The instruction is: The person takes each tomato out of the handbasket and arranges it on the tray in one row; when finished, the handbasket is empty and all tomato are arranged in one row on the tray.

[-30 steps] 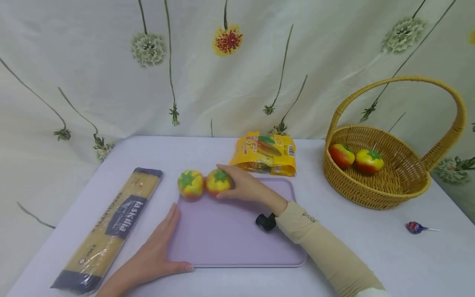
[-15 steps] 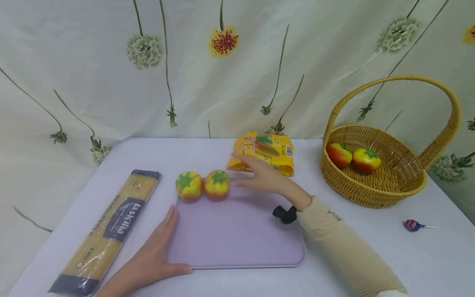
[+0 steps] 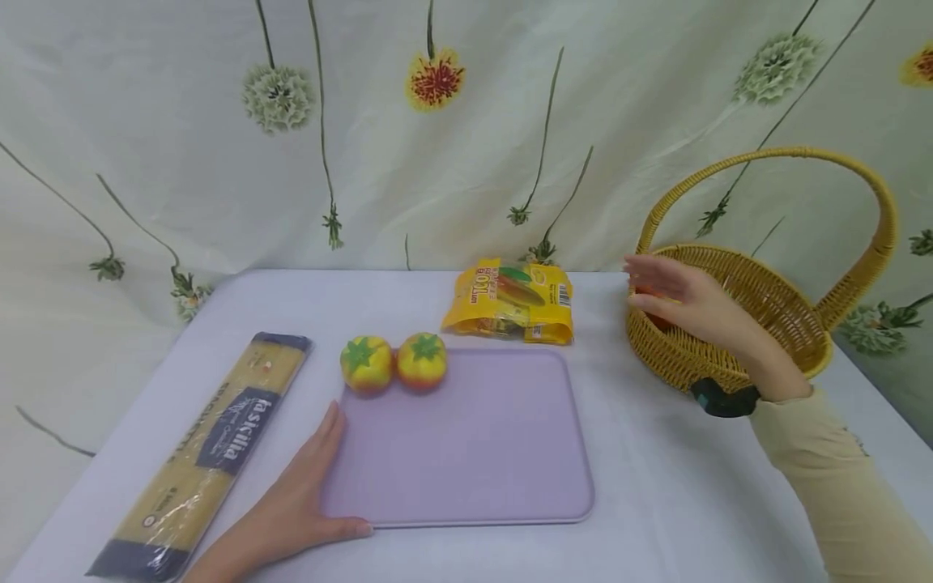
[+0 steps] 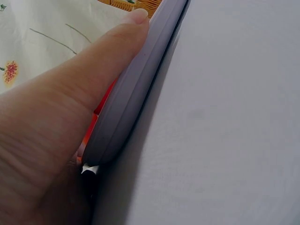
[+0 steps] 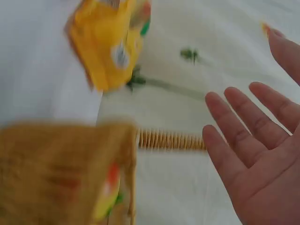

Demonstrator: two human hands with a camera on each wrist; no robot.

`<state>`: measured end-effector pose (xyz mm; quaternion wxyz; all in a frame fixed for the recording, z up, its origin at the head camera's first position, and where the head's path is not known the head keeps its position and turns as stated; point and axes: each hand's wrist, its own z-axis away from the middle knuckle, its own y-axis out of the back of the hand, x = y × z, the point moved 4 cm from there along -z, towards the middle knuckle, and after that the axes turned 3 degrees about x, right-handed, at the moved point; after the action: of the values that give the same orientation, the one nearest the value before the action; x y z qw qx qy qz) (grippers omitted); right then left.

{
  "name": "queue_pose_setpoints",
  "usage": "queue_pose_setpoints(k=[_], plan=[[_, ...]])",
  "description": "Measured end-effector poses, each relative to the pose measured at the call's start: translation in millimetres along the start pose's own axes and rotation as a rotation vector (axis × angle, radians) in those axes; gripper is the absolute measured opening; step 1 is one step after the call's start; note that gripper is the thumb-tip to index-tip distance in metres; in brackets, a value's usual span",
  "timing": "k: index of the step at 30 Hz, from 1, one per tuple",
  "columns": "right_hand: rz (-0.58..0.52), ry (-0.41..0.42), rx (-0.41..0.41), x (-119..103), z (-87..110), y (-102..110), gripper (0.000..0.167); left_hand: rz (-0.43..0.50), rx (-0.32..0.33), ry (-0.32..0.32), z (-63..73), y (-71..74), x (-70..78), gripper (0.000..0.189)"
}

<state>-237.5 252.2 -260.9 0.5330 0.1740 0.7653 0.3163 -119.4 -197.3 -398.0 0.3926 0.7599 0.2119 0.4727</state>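
Note:
My left hand [image 3: 291,502] rests at the near left corner of a lilac tray [image 3: 466,453], fingers straight along its left side and thumb on the front edge. In the left wrist view the thumb lies against the tray rim [image 4: 131,93]. Two yellow-and-red fruits with green leafy tops, one [image 3: 366,364] beside the other [image 3: 421,361], sit at the tray's far left corner. My right hand [image 3: 692,304], holding nothing, is over the left side of a wicker basket [image 3: 659,360], fingers extended. It mostly hides similar fruit inside; one fruit [image 5: 110,197] shows through in the right wrist view.
A yellow bag with a mango picture [image 3: 510,300] lies behind the tray. Left of the tray is a long spaghetti packet [image 3: 211,453]. The basket's tall arched handle [image 3: 802,152] rises at the right. A flowered cloth [image 3: 437,178] hangs behind the table.
My right hand has let go of the right-hand fruit on the tray and swung right to the basket. The left hand has stayed at the tray. A lollipop is now hidden by the right sleeve.

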Motion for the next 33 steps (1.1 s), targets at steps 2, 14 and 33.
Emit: queue_pose_setpoints(k=[2,14,33], plan=[[-0.001,-0.061,0.04,13.3,7.1,19.3,0.054,0.003,-0.001,0.003,0.2,0.1,-0.2,0.13],[-0.058,-0.3,0.149,84.0,31.5,74.8,0.062,0.023,-0.02,0.036,2.1,-1.5,-0.1,0.129],[-0.1,-0.443,0.004,97.6,26.2,76.5,0.08,0.01,-0.001,0.006,1.5,-0.1,-1.1,0.129]])
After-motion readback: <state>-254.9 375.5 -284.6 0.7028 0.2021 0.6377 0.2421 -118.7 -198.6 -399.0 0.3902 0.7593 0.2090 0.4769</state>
